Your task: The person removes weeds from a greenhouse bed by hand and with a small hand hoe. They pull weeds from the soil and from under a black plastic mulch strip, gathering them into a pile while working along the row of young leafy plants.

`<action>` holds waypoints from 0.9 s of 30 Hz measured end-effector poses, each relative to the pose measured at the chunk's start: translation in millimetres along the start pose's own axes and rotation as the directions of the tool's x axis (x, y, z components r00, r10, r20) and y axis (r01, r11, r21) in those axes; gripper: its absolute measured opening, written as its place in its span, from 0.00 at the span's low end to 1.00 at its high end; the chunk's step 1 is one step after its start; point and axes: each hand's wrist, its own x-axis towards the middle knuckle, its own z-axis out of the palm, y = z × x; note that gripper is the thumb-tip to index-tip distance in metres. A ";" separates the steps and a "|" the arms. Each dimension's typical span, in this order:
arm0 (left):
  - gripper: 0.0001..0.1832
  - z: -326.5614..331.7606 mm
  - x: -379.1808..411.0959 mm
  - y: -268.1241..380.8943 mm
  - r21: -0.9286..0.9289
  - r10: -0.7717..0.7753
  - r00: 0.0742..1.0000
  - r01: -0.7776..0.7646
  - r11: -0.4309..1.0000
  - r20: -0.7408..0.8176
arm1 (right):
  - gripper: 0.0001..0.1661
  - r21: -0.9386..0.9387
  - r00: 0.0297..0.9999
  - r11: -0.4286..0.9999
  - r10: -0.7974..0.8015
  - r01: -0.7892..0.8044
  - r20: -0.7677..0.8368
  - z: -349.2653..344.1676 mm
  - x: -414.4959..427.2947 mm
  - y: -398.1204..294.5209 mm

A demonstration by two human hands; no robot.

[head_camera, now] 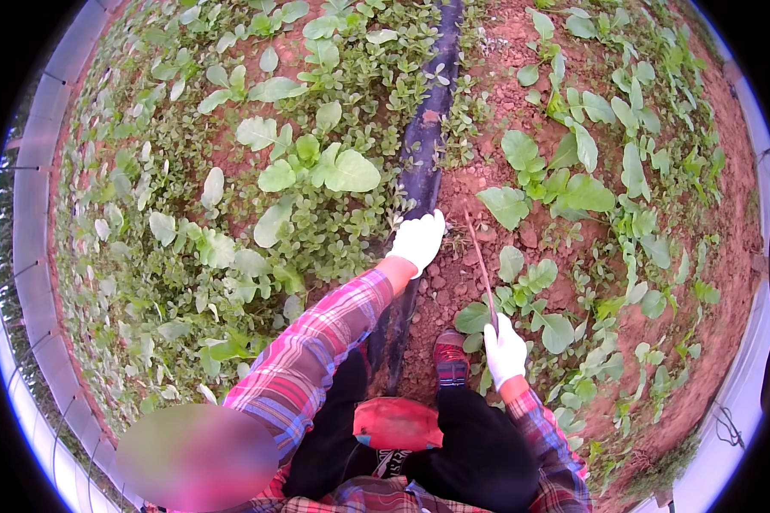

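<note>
My left hand (418, 243), in a white glove, is low over the soil at the right edge of a black plastic irrigation hose (421, 170). Its fingers look curled, but whether they pinch anything is hidden by the glove. Small weeds (452, 240) grow just right of its fingertips. My right hand (505, 349), also gloved in white, grips a long thin tool (480, 256). The tool points forward with its far end close to the bare reddish soil; its tip is too blurred to identify. A leafy green seedling (523, 288) stands beside the tool.
Dense low weeds (353, 237) and broad-leaved plants (343, 170) cover the ground left of the hose. More leafy plants (571, 186) grow to the right. My shoe (451, 359) rests on soil near a red object (398, 423) between my legs. Pale sheeting (718, 442) borders the plot.
</note>
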 end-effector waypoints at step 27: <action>0.13 -13.5 -30.2 4.8 -0.170 -0.182 0.942 0.235 0.957 0.281 | 0.16 -0.112 0.975 0.992 -0.025 0.051 0.222 -4.9 -31.0 6.1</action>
